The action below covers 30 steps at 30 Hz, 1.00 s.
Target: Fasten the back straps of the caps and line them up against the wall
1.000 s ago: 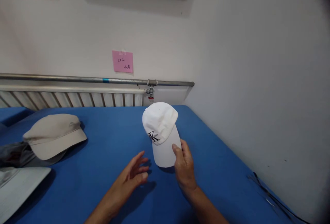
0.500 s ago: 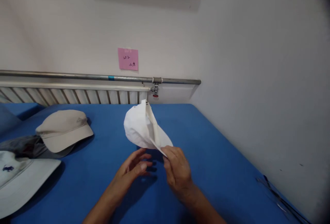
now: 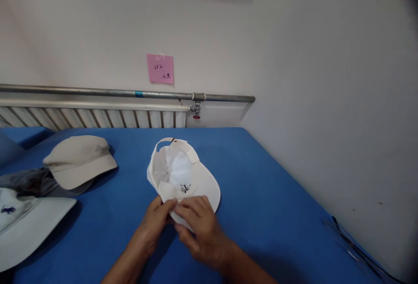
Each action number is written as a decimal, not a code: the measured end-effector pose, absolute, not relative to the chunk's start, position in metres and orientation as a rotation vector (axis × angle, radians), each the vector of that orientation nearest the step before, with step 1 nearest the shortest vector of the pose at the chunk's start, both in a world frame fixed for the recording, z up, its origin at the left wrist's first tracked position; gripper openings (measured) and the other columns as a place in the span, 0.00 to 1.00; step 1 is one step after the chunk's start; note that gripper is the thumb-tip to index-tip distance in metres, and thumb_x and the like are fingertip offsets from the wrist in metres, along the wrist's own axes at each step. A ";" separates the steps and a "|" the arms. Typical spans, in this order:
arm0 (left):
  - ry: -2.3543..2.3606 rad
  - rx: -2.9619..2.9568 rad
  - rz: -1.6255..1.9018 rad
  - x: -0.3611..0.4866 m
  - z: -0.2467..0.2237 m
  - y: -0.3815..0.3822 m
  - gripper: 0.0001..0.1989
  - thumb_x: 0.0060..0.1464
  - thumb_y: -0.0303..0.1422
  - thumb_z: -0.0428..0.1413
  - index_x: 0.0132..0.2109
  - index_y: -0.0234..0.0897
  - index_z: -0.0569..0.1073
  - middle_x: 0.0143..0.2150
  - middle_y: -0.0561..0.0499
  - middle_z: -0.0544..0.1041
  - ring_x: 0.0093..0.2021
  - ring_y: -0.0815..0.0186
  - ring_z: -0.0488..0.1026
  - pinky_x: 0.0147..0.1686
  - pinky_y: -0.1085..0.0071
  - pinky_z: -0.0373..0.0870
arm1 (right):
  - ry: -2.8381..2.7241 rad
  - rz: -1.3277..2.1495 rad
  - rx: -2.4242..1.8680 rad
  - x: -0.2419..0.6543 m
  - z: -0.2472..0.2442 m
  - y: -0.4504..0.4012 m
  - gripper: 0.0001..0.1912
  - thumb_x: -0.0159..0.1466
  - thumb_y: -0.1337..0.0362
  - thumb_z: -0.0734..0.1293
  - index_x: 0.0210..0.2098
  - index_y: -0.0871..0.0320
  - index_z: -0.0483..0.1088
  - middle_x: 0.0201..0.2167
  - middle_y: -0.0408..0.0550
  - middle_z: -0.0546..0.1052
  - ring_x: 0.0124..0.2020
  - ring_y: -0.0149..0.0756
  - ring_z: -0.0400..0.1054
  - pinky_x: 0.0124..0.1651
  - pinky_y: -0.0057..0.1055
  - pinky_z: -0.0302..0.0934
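Note:
A white cap [image 3: 206, 181] is tilted with its hollow inside facing me, its back strap at the top and its brim toward the lower right. A small dark mark shows near the sweatband. My left hand [image 3: 156, 221] pinches the cap's lower left edge, thumb on top and the other fingers mostly hidden beneath. My right hand [image 3: 200, 229] grips the near side of the brim, its fingers across the upper face and its thumb low. The fingertips of both hands nearly meet at the cap's edge.
On the blue surface [image 3: 261, 205], a beige cap [image 3: 80, 160], a grey cap [image 3: 29, 181] and a white cap with a dark logo [image 3: 32, 221] lie at left. A radiator [image 3: 88, 116] and pipe run along the back wall. Dark cables [image 3: 359, 249] lie at the lower right edge.
The cap has turned from edge-on to show its inside and sits slightly lower. My left hand has closed on its edge, and my right hand has moved left along the brim.

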<state>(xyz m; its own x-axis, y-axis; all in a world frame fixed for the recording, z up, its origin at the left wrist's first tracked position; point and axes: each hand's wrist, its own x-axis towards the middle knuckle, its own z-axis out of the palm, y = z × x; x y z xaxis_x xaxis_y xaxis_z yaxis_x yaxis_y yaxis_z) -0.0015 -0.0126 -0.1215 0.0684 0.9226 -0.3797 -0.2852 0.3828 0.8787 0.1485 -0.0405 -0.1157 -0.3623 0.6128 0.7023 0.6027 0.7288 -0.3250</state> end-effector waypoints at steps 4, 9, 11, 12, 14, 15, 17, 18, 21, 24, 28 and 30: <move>1.158 0.840 1.098 -0.005 -0.121 -0.011 0.20 0.44 0.37 0.62 0.45 0.31 0.76 0.37 0.42 0.81 0.38 0.55 0.77 0.37 0.65 0.70 | -1.679 0.103 -1.232 0.181 -0.118 -0.019 0.14 0.62 0.63 0.63 0.48 0.56 0.70 0.49 0.54 0.74 0.53 0.47 0.66 0.55 0.46 0.58; 1.148 0.962 1.085 -0.013 -0.118 -0.008 0.21 0.47 0.39 0.62 0.46 0.31 0.77 0.45 0.38 0.80 0.50 0.49 0.75 0.49 0.60 0.68 | -1.238 0.862 -1.411 0.208 -0.118 0.001 0.22 0.56 0.57 0.67 0.49 0.58 0.70 0.44 0.53 0.77 0.44 0.45 0.71 0.45 0.40 0.65; 1.126 0.951 1.087 -0.016 -0.119 -0.005 0.21 0.47 0.40 0.63 0.47 0.31 0.77 0.46 0.39 0.80 0.48 0.49 0.76 0.48 0.60 0.69 | -1.158 1.106 -1.373 0.206 -0.116 0.001 0.20 0.56 0.56 0.67 0.44 0.59 0.72 0.37 0.50 0.79 0.36 0.42 0.72 0.39 0.36 0.65; 1.130 0.929 1.088 -0.017 -0.121 -0.003 0.22 0.47 0.40 0.63 0.47 0.31 0.77 0.45 0.39 0.81 0.46 0.50 0.77 0.46 0.61 0.70 | -1.136 1.167 -1.359 0.203 -0.116 -0.001 0.18 0.55 0.55 0.67 0.42 0.59 0.73 0.34 0.49 0.78 0.34 0.40 0.71 0.37 0.35 0.64; 1.165 0.857 1.048 -0.018 -0.124 0.002 0.23 0.47 0.40 0.63 0.48 0.31 0.76 0.42 0.39 0.82 0.40 0.53 0.78 0.41 0.63 0.72 | -1.109 1.220 -1.340 0.197 -0.116 -0.003 0.18 0.55 0.55 0.67 0.41 0.59 0.74 0.33 0.47 0.78 0.33 0.39 0.70 0.36 0.33 0.63; 1.186 0.815 1.012 -0.019 -0.125 0.005 0.23 0.47 0.40 0.63 0.48 0.30 0.76 0.40 0.39 0.82 0.37 0.54 0.79 0.38 0.65 0.72 | -1.106 1.235 -1.333 0.194 -0.117 -0.004 0.18 0.55 0.55 0.67 0.41 0.59 0.74 0.33 0.47 0.78 0.33 0.39 0.70 0.36 0.33 0.63; 1.223 0.741 0.926 -0.019 -0.127 0.011 0.23 0.48 0.41 0.63 0.46 0.29 0.76 0.36 0.39 0.82 0.32 0.57 0.78 0.32 0.68 0.71 | -1.114 1.267 -1.343 0.190 -0.120 -0.004 0.18 0.55 0.55 0.67 0.42 0.59 0.74 0.32 0.46 0.78 0.34 0.40 0.71 0.35 0.33 0.64; 1.235 0.712 0.889 -0.019 -0.128 0.014 0.23 0.48 0.42 0.62 0.46 0.28 0.76 0.35 0.39 0.82 0.30 0.57 0.78 0.29 0.68 0.71 | -1.122 1.277 -1.357 0.189 -0.121 -0.004 0.18 0.55 0.56 0.67 0.42 0.59 0.74 0.32 0.46 0.78 0.34 0.40 0.71 0.35 0.33 0.64; 1.280 0.641 0.850 -0.018 -0.130 0.018 0.23 0.49 0.45 0.61 0.43 0.28 0.76 0.32 0.39 0.81 0.27 0.58 0.77 0.26 0.68 0.70 | -1.179 1.244 -1.383 0.191 -0.125 -0.003 0.17 0.56 0.56 0.66 0.41 0.59 0.74 0.33 0.47 0.78 0.35 0.40 0.70 0.36 0.33 0.64; 1.399 0.740 1.014 -0.017 -0.133 0.019 0.19 0.48 0.42 0.62 0.42 0.30 0.76 0.30 0.42 0.81 0.29 0.58 0.77 0.28 0.69 0.71 | -1.281 1.145 -1.361 0.193 -0.128 -0.003 0.16 0.59 0.54 0.64 0.39 0.59 0.73 0.32 0.47 0.77 0.34 0.39 0.69 0.35 0.32 0.64; 1.457 0.934 1.152 -0.020 -0.140 0.023 0.17 0.47 0.40 0.63 0.41 0.31 0.76 0.30 0.45 0.81 0.29 0.58 0.77 0.27 0.70 0.70 | -1.352 1.079 -1.377 0.192 -0.134 0.001 0.18 0.61 0.51 0.63 0.39 0.59 0.72 0.30 0.47 0.75 0.33 0.38 0.68 0.34 0.31 0.63; 1.460 0.899 1.106 -0.023 -0.142 0.028 0.16 0.47 0.37 0.61 0.41 0.31 0.75 0.30 0.45 0.81 0.27 0.59 0.76 0.26 0.69 0.70 | -1.372 1.065 -1.411 0.191 -0.138 0.004 0.16 0.60 0.52 0.63 0.38 0.59 0.72 0.30 0.47 0.75 0.33 0.39 0.68 0.34 0.31 0.63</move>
<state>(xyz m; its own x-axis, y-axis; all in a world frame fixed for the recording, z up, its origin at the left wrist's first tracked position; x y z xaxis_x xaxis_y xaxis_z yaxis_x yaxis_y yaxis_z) -0.0228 0.0276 -0.1419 -0.1706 0.9413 -0.2912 -0.0249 0.2913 0.9563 0.1906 0.0043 -0.1385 0.0249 0.9997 -0.0037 0.2522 -0.0099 -0.9676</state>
